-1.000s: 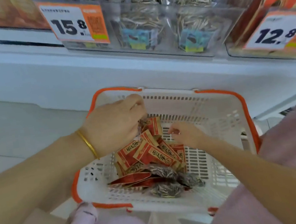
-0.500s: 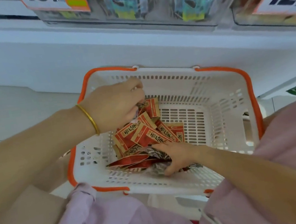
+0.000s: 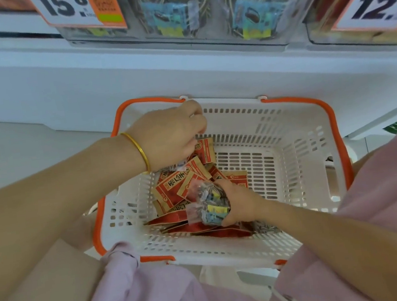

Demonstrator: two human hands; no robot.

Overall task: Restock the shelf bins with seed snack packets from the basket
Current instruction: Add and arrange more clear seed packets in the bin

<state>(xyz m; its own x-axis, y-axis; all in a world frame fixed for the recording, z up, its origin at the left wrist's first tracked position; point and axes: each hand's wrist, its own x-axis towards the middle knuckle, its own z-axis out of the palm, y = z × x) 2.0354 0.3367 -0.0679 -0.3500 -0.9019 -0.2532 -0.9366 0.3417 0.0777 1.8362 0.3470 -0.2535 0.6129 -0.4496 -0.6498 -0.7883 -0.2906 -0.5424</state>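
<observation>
The right hand (image 3: 240,201) is closed around a clear seed packet (image 3: 209,203), fingers curled under its lower edge and thumb over the top, so the film bunches between them; striped seeds and a blue-and-yellow label show through the wrap. The left hand (image 3: 169,135) is pinched shut near the basket's far-left corner on what looks like the top edge of other packets, a sliver of clear film and a red packet (image 3: 205,149) showing just below the knuckles, though exactly what it holds is hidden by the hand. Both grips sit over the white basket (image 3: 302,162) with its orange rim, where the remaining red packets (image 3: 172,189) lie heaped toward the left and near walls, overlapping one another, with one more clear packet (image 3: 263,225) against the near wall. These packets are likely light and soft: thin crinkly film around loose seeds, which shifts and sags when lifted. The film is probably slick, so a pinch on a flat face may slide; the sealed end seams or a whole-hand wrap seem the surer hold. Nothing here looks fragile, though hard squeezing could burst a seal. Above the basket's far edge, the clear shelf bin (image 3: 201,23) already holds matching blue-labelled seed packets, beside an orange price tag (image 3: 83,9).
</observation>
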